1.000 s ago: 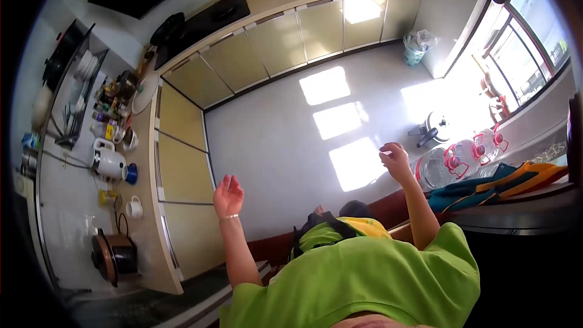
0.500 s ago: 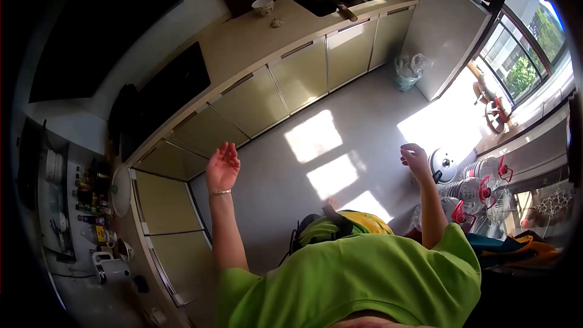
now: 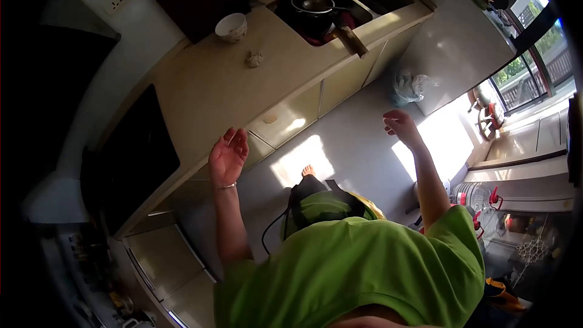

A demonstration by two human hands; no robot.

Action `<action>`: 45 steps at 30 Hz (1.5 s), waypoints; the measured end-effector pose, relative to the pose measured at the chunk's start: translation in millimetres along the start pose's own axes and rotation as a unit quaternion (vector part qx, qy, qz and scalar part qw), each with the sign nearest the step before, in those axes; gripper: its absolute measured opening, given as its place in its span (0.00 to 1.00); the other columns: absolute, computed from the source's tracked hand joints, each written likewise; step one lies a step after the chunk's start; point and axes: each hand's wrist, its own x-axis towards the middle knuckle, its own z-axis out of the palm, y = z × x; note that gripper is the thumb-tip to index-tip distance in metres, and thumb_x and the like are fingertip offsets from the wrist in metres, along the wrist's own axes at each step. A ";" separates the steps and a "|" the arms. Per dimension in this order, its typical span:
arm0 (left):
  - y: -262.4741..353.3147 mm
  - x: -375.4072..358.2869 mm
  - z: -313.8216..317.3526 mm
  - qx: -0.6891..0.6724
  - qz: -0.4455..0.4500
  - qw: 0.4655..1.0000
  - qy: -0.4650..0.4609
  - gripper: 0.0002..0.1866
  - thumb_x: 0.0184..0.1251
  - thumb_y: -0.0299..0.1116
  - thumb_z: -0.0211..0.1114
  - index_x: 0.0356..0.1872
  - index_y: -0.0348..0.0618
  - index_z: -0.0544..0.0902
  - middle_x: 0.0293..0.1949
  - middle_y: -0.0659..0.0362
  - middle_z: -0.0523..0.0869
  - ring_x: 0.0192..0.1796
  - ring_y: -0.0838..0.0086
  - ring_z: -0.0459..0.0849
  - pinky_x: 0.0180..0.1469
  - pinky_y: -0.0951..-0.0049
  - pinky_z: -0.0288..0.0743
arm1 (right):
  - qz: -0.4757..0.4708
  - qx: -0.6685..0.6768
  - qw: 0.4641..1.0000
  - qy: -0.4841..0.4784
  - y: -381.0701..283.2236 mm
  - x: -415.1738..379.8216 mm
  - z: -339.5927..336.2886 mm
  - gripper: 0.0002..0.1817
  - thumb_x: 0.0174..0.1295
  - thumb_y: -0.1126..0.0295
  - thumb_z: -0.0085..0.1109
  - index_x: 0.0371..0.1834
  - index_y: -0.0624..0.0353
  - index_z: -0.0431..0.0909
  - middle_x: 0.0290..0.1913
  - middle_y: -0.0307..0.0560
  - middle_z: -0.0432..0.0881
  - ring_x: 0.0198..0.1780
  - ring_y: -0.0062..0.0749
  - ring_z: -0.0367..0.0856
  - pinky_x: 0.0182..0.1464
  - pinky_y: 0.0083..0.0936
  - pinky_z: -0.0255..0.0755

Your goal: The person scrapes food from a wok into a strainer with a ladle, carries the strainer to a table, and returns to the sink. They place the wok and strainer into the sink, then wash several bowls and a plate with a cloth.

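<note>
My left hand (image 3: 228, 157) is held out in front of the counter, palm up, with its fingers apart and loosely bent. A bracelet circles that wrist. My right hand (image 3: 401, 127) hangs in the air over the floor, thumb and fingers loosely curled with a gap between them. Neither hand touches or holds anything. On the beige countertop (image 3: 200, 88) beyond my left hand are a white bowl (image 3: 231, 28) and a small pale bulb, apparently garlic (image 3: 254, 59). Farther back, a pan (image 3: 313, 3) rests at the sink, near a wooden block-like piece (image 3: 351, 42) jutting over the front edge.
A black cooktop (image 3: 139, 158) is set into the counter on the left. Below the counter run pale cabinet doors (image 3: 297, 115). A bagged bin (image 3: 408, 88) stands by the grey partition (image 3: 452, 54). Large clear bottles (image 3: 470, 194) with red handles are at my right.
I have moved forward, so the counter, bowl and sink appear nearer and larger. A bare foot now shows ahead of me. Both hands stay raised and apart.
</note>
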 end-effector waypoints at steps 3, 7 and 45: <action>-12.8 100.4 26.2 0.018 -0.065 0.998 -0.005 0.16 0.61 0.35 0.49 0.47 0.37 0.68 0.49 0.50 0.71 0.52 0.64 0.69 0.54 0.67 0.65 | 0.020 0.042 0.998 0.032 -15.2 43.9 -20.5 0.12 0.53 0.69 0.53 0.38 0.64 0.73 0.31 0.44 0.76 0.29 0.24 0.76 0.32 0.18 0.72; -41.3 220.3 41.1 0.028 -0.140 0.990 -0.010 0.16 0.60 0.34 0.49 0.45 0.34 0.68 0.49 0.46 0.69 0.54 0.59 0.67 0.55 0.65 0.64 | 0.024 0.140 0.989 0.050 -20.8 116.6 -42.3 0.14 0.54 0.69 0.51 0.42 0.65 0.71 0.32 0.44 0.75 0.30 0.24 0.75 0.31 0.19 0.71; -60.0 602.3 45.1 0.666 -0.109 0.640 0.367 0.21 0.47 0.46 0.62 0.18 0.32 0.75 0.16 0.54 0.75 0.15 0.74 0.75 0.19 0.78 0.71 | -0.163 -0.506 0.829 -0.175 -118.8 547.8 20.2 0.12 0.37 0.64 0.54 0.24 0.59 0.79 0.30 0.51 0.78 0.35 0.39 0.78 0.37 0.29 0.72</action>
